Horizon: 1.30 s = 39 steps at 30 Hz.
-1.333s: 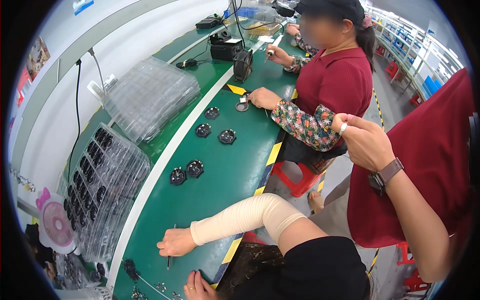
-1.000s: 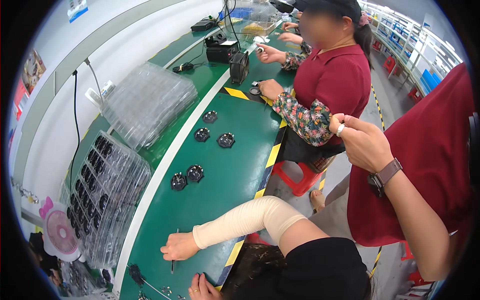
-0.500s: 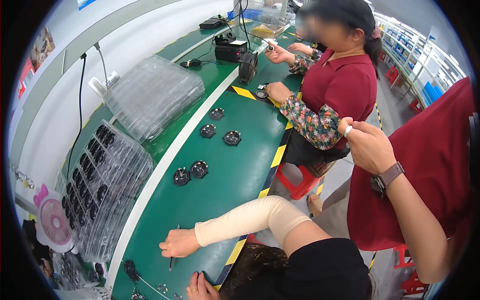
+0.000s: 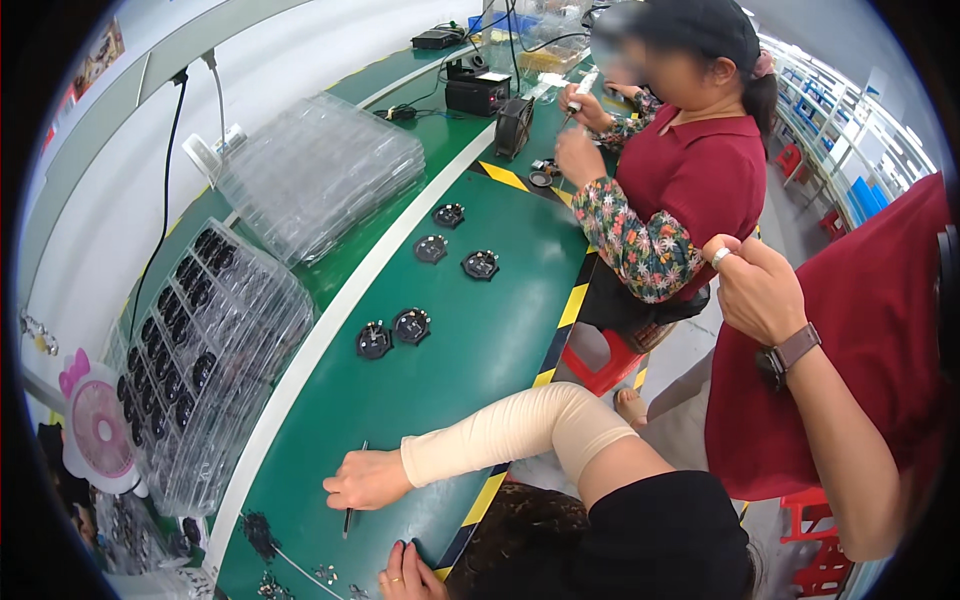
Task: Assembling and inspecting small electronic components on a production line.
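Observation:
My right hand (image 4: 367, 479), at the end of a beige arm sleeve (image 4: 500, 432), is closed around a slim dark tool (image 4: 348, 522) with a pale tip. It rests low over the green bench, and the kind of tool is not clear. At the lower edge, my left hand (image 4: 408, 575) lies by the bench edge, fingers stretched out and partly cut off. Loose small parts (image 4: 326, 575) and a dark clump of tiny pieces (image 4: 261, 535) lie near my hands. Farther up the bench sit several round black watch-like parts (image 4: 411, 325), with small pale components on them.
Left stand clear plastic trays (image 4: 215, 370) holding black parts, stacked clear trays (image 4: 325, 175) and a pink-and-white fan (image 4: 103, 425). A co-worker in red (image 4: 690, 170) sits farther along. Another person's watch-wearing arm (image 4: 790, 350) hangs at right. Striped tape (image 4: 570, 305) edges the bench.
The view has shifted slightly, moving the bench right and up. The seated co-worker has lifted one hand from the bench toward the other. My hands keep nearly the same pose.

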Each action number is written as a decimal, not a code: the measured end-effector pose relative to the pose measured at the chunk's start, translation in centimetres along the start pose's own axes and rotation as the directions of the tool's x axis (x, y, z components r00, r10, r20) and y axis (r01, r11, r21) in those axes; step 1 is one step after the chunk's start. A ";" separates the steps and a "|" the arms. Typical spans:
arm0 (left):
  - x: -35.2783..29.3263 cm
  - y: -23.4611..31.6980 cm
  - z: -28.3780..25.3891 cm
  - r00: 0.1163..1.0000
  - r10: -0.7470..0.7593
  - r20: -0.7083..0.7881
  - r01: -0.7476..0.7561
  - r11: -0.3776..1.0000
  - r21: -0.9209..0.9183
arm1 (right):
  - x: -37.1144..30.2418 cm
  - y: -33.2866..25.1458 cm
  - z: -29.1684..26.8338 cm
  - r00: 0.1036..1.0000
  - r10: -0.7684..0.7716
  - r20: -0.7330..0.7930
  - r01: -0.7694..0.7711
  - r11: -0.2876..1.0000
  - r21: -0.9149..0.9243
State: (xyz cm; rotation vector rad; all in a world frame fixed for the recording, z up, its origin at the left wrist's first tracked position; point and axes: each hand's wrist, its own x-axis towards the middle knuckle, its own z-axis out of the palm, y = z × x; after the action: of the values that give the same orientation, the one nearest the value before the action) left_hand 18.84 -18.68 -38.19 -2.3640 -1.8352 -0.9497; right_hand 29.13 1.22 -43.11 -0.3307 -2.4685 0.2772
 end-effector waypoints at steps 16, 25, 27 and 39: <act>1.9 -1.1 -1.9 0.991 0.132 0.021 -0.124 0.966 -0.226 | 0.4 0.2 -0.1 0.997 -0.057 -0.045 0.057 0.998 -0.013; 26.7 13.9 -1.8 0.607 0.784 0.133 -0.351 0.415 -0.840 | -4.6 -3.0 -12.9 0.744 0.423 0.517 0.112 0.684 -0.720; 29.1 19.3 1.6 0.634 0.711 0.304 0.154 0.269 -0.951 | -10.3 -6.2 -21.1 0.536 0.713 0.452 0.465 0.198 -0.863; 28.8 33.4 7.3 0.220 0.916 -0.335 -0.707 -0.086 -0.702 | -22.4 -15.5 -38.0 0.699 0.639 -0.321 -0.425 0.010 -0.905</act>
State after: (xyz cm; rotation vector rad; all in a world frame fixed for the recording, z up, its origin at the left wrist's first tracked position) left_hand 55.42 -1.34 -19.28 -3.2376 0.7108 -1.2472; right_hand 67.05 -15.69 -21.56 -1.9136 -2.1775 -1.0914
